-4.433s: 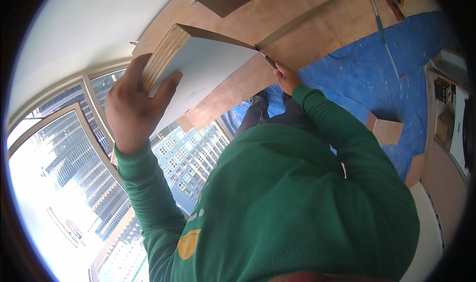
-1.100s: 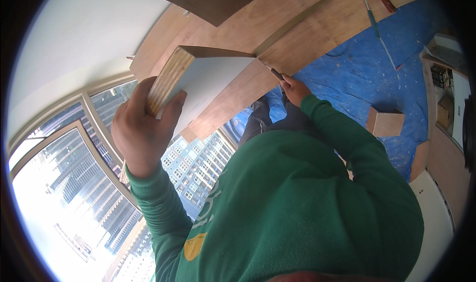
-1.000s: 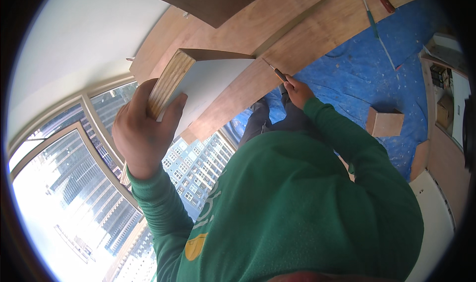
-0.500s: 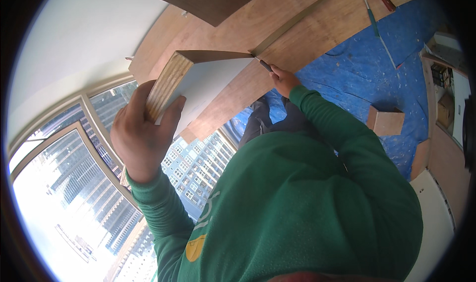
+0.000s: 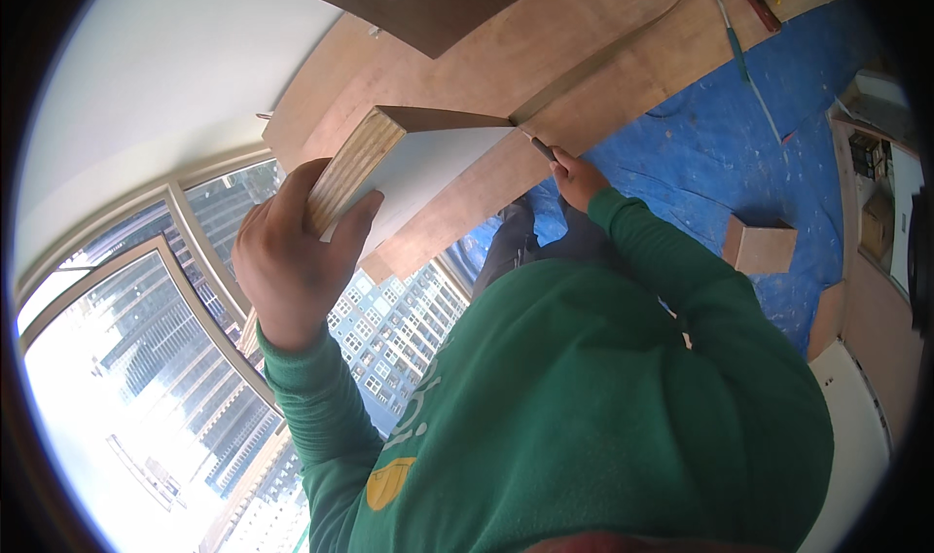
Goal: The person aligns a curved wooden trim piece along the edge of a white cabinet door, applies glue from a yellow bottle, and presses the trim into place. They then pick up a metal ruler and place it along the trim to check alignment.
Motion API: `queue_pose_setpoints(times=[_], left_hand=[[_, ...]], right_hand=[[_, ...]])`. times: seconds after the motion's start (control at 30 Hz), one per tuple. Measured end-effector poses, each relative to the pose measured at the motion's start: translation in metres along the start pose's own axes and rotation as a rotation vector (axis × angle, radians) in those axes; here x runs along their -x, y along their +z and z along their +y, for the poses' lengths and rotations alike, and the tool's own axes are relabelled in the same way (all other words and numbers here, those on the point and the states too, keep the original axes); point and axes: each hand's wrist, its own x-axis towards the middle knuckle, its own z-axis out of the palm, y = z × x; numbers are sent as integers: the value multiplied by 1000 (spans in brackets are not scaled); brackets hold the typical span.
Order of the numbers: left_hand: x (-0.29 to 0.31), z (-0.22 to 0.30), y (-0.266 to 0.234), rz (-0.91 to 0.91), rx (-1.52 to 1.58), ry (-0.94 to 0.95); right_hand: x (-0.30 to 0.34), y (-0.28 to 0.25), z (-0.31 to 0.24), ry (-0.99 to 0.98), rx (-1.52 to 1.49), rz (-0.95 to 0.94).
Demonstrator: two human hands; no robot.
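Observation:
My left hand (image 5: 297, 247) grips the near end of a thick plywood board (image 5: 418, 178), thumb on its white face and fingers behind. The board's layered end grain faces me, and a brown surface shows along its top. My right hand (image 5: 581, 178) is closed around a slim dark-handled tool (image 5: 543, 148) with a thin pale tip, its exact kind unclear. That tip is close to the board's far end; whether it touches cannot be made out. From that same end a long narrow brown strip (image 5: 593, 62) runs away to the upper right over the plywood surface.
A large plywood sheet (image 5: 467, 57) lies beneath, with a dark brown panel (image 5: 418, 8) above it. A green-handled hammer (image 5: 732, 37) lies at the upper right. Blue sheeting (image 5: 681, 164) covers the floor, bearing a small wooden box (image 5: 761, 246). An open window (image 5: 146, 329) is at left.
The view has shifted slightly, so most things sit a little further right and lower. Board and both hands have moved slightly rightward in view; both grips look the same.

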Motion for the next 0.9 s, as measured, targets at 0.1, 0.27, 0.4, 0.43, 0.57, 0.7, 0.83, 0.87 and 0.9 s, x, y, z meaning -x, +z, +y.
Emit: queue_pose_setpoints(times=[0.1, 0.27, 0.4, 0.43, 0.57, 0.7, 0.83, 0.87, 0.9], left_hand=[[-3, -3, 0, -2, 17, -5], [-3, -7, -4, -35, 55, 7], [-6, -9, -6, -40, 56, 16], [-8, -10, -6, -41, 47, 5], [-11, -9, -6, -66, 27, -100], [-3, 1, -7, -70, 29, -87], [2, 9, -4, -32, 61, -57], [3, 9, -3, -28, 63, -63], [4, 10, -2, -3, 73, -44]], right_hand=[[1, 3, 2, 36, 31, -15], [9, 10, -3, -28, -119, 62], [2, 4, -12, -50, -169, 80], [-3, 3, -14, -48, -167, 83], [-17, 1, -16, -63, -148, 92], [-19, 3, -11, -97, -135, 104], [-18, 5, -5, -61, -64, 44], [-18, 6, -3, -42, -71, 32], [-17, 8, -1, -22, -77, 17]])
